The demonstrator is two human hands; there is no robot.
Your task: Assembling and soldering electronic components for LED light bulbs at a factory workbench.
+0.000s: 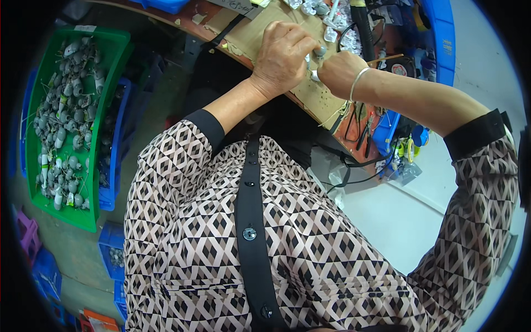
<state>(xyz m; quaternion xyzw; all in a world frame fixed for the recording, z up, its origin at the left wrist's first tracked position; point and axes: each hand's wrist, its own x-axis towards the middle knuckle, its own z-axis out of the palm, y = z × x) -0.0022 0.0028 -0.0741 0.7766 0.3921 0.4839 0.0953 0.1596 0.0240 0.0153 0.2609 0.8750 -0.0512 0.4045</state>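
Note:
Close together over a brown cardboard sheet [246,40] on the workbench are both of my hands. My left hand [281,58] is closed, its fingers curled around a small grey rounded part [320,51] that peeks out at the fingertips. Just right of it, my right hand [338,71] is also closed, knuckles up; what its fingers pinch is hidden. A small white piece [315,76] shows in the gap beneath the hands, and I cannot tell which hand it belongs to.
At left stands a green tray [113,119] of grey rounded parts, beside blue bins [113,235]. Pliers [366,133] lie at the bench's right end near a blue tray [385,133]. Several foil-like white pieces [330,34] and a black tube [363,33] lie beyond my hands.

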